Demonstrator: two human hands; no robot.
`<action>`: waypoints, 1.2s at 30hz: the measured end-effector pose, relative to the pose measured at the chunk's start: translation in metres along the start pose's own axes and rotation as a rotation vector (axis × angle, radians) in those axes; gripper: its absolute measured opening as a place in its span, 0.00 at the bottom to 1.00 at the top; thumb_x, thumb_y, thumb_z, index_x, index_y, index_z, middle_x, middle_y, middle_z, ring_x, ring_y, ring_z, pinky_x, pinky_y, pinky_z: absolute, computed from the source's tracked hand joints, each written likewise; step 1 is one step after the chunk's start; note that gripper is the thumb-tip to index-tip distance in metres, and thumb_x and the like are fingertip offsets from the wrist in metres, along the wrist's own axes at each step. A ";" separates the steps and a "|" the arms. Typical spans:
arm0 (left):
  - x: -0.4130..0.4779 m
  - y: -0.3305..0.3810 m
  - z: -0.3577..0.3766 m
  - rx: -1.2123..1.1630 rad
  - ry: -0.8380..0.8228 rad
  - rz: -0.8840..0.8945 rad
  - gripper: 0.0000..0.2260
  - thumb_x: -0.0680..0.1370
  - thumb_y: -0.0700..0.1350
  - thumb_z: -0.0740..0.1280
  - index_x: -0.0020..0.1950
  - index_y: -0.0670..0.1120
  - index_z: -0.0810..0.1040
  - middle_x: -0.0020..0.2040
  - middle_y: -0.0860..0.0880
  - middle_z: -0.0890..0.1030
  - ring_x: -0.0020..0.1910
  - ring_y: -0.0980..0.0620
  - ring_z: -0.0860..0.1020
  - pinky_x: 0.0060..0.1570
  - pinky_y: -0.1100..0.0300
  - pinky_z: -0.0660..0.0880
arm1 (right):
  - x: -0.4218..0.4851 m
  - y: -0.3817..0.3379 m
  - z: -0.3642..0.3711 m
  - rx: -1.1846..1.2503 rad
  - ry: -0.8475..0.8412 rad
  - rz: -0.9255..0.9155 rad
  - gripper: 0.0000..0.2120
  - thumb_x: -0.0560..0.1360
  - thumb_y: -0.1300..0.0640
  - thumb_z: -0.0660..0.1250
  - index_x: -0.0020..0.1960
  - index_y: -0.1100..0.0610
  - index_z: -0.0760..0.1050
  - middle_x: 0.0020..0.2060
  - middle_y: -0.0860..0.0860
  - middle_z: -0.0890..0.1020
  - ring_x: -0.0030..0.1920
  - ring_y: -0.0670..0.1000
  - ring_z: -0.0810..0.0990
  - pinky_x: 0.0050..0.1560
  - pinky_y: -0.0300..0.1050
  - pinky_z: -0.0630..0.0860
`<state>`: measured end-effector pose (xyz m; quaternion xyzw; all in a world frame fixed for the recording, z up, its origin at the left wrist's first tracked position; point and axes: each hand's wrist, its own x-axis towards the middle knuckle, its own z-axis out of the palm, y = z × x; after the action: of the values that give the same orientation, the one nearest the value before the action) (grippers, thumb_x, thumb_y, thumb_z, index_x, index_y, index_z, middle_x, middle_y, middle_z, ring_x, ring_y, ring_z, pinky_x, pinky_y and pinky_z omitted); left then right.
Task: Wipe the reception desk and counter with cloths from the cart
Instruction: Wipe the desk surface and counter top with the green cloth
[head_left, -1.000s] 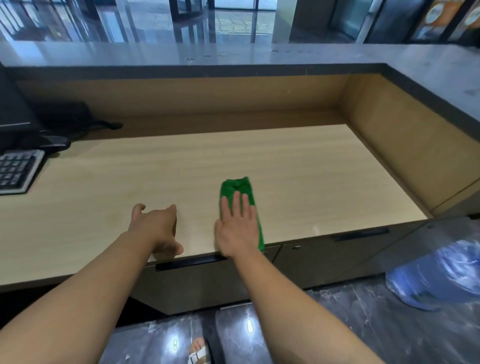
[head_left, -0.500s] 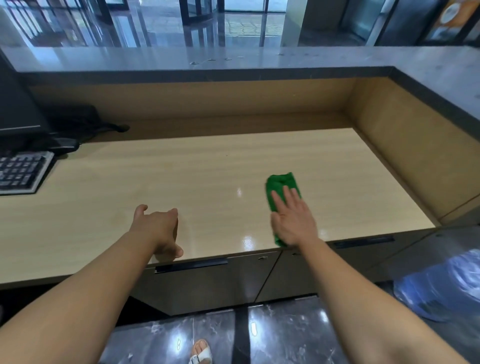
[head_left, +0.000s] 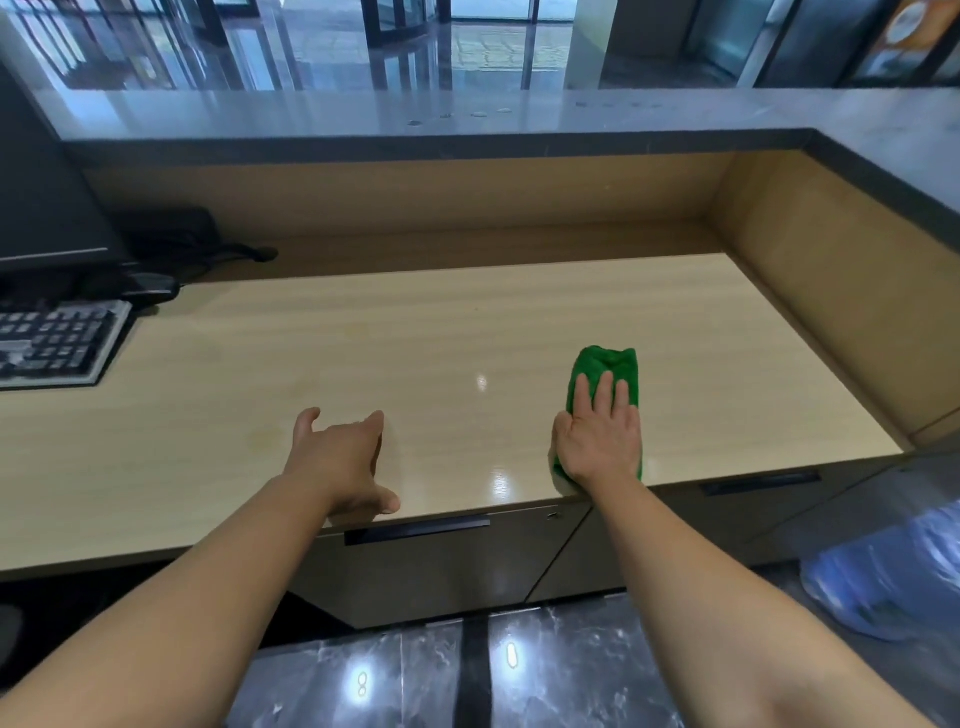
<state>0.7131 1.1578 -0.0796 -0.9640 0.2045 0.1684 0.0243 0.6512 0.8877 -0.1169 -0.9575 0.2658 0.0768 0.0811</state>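
Note:
A folded green cloth (head_left: 609, 367) lies on the light wooden reception desk (head_left: 415, 338), near its front edge on the right. My right hand (head_left: 600, 436) presses flat on the cloth's near half, fingers spread and pointing away from me. My left hand (head_left: 340, 457) rests on the desk's front edge left of the middle, holding nothing, fingers loosely curved and thumb over the edge. The grey stone counter (head_left: 467, 111) runs along the back and down the right side, above the desk.
A keyboard (head_left: 54, 343) and the dark base of a monitor (head_left: 47, 208) stand at the far left, with black cables behind. Drawers with dark handles (head_left: 415, 530) sit under the desk. A blue plastic bag (head_left: 893, 571) lies on the glossy floor at right.
My right hand has slid the green cloth to the right along the desk's front part, leaving a wet sheen behind. My left hand has stayed in place.

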 end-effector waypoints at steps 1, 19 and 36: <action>-0.004 -0.004 0.004 -0.081 0.032 0.015 0.40 0.67 0.63 0.71 0.73 0.51 0.60 0.60 0.53 0.79 0.62 0.51 0.75 0.72 0.48 0.43 | -0.006 -0.015 0.003 0.003 0.002 -0.020 0.28 0.83 0.48 0.42 0.79 0.55 0.37 0.78 0.57 0.38 0.78 0.58 0.37 0.77 0.54 0.41; -0.084 -0.182 0.014 -0.164 -0.012 -0.266 0.40 0.74 0.43 0.62 0.79 0.49 0.40 0.57 0.55 0.79 0.61 0.54 0.75 0.70 0.51 0.50 | -0.134 -0.318 0.060 0.065 -0.152 -0.658 0.28 0.83 0.50 0.49 0.80 0.51 0.45 0.79 0.53 0.41 0.78 0.54 0.38 0.77 0.52 0.41; -0.074 -0.171 0.018 -0.008 -0.096 -0.284 0.27 0.71 0.38 0.58 0.70 0.48 0.62 0.62 0.53 0.75 0.59 0.52 0.76 0.71 0.47 0.49 | -0.026 -0.172 0.018 -0.052 -0.053 -0.280 0.27 0.83 0.46 0.42 0.80 0.51 0.41 0.79 0.55 0.42 0.78 0.57 0.39 0.77 0.53 0.45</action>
<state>0.7125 1.3452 -0.0753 -0.9741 0.0639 0.2099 0.0538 0.7172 1.0492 -0.1095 -0.9846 0.1252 0.0969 0.0735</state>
